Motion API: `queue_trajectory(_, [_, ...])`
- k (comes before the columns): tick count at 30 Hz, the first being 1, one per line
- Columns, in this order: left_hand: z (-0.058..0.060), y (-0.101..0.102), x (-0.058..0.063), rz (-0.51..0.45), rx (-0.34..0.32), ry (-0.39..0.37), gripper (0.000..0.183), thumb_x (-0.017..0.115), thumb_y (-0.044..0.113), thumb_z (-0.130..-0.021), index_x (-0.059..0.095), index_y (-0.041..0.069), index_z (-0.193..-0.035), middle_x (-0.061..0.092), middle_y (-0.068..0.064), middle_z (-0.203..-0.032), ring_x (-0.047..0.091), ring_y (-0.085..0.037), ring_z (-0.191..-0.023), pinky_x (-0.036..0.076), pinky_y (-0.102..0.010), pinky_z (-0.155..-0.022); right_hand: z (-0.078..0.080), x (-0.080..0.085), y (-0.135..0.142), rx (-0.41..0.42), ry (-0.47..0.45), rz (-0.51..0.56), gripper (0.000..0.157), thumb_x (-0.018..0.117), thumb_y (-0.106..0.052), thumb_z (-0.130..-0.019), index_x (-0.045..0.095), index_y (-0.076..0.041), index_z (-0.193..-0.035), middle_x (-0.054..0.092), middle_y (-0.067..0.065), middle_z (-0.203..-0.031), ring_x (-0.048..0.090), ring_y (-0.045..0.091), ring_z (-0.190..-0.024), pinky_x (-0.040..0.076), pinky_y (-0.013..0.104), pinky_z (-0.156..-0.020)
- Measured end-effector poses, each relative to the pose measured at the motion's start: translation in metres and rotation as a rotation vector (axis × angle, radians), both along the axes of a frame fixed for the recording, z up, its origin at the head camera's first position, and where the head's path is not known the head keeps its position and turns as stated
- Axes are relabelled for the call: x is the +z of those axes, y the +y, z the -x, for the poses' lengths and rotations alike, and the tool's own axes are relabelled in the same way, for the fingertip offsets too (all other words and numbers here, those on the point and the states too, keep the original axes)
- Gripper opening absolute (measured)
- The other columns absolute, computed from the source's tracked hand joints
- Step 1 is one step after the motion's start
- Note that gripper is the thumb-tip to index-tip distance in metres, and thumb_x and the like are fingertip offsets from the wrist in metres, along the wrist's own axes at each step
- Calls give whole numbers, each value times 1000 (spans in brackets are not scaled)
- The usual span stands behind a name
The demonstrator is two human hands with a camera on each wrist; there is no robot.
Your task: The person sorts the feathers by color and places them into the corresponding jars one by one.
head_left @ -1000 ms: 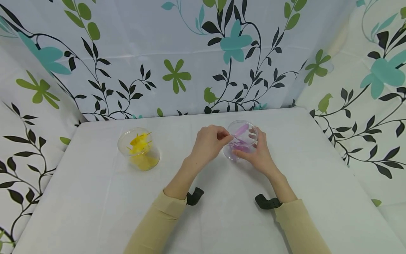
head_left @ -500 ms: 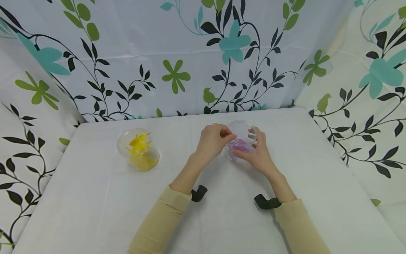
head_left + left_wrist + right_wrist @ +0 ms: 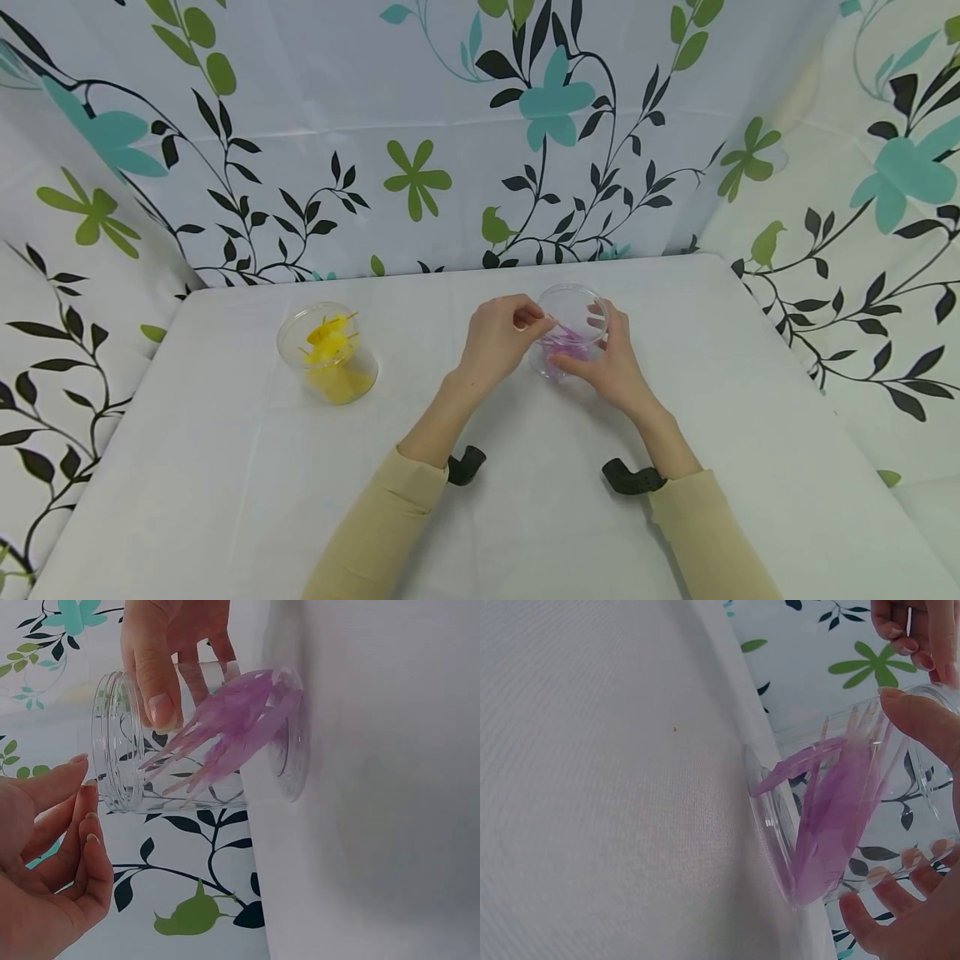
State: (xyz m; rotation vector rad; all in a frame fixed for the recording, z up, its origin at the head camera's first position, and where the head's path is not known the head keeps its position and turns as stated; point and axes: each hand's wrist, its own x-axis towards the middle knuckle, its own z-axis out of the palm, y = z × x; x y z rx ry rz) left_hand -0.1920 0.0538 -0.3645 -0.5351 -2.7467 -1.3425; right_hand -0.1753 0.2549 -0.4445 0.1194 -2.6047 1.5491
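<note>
A clear plastic jar [image 3: 573, 307] holding several purple feathers [image 3: 838, 814] stands on the table, tilted slightly in the wrist views. My right hand [image 3: 613, 360] grips its side, thumb in front and fingers curled round the far wall. In the right wrist view the feathers lie with broad ends at the jar's base and thin pale stems toward the mouth. My left hand [image 3: 504, 335] is at the left of the jar's open rim, thumb and fingertips pinched together. A thin pale stem end shows at these fingertips; the rest of that feather does not stand out from the others.
A second clear jar [image 3: 365, 361], with yellow feather-like pieces [image 3: 332, 342] reaching up to its mouth, stands on the left of the white-covered table [image 3: 247, 483]. Leaf-patterned curtains [image 3: 300, 125] hang behind and at both sides. Black wrist mounts [image 3: 467, 465] sit under both forearms.
The purple feather that showed above the jar's mouth a second ago is now down inside it. My left hand moved right to the rim, then slightly back left. The right hand has stayed put.
</note>
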Motion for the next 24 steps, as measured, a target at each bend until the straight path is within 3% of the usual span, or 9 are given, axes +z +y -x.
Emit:
queue_trajectory(7, [-4,-14,-14,18,70,35,22,70,30,-94,72,12,-107,71,-1,-95,62,-20,-97,50,-37,-88,1,0,-2,8,8,9,104,86,-35,-78,18,-16,-155,29,15,-151,34,33,-142,34,60,-113])
queue_trajectory(13, [-8,-28,-31,-1,132,49,27,67,28,-96,69,12,-118,70,-6,-114,58,-27,-110,48,-42,-94,2,3,2,-7,40,2,110,88,-34,-76,16,-14,-156,32,13,-150,37,33,-140,35,59,-111])
queue_trajectory(20, [-9,-48,-48,93,203,73,37,64,29,-98,63,12,-130,58,-10,-138,45,-32,-132,41,-44,-109,6,9,19,-64,47,-41,116,87,-31,-78,5,-18,-159,35,19,-155,35,38,-143,30,63,-114])
queue_trajectory(24, [-8,-62,-52,172,222,85,43,61,32,-100,58,11,-137,49,-14,-148,40,-34,-138,37,-48,-114,4,16,31,-91,19,-60,118,85,-29,-79,-1,-21,-159,29,20,-160,29,41,-146,26,67,-114])
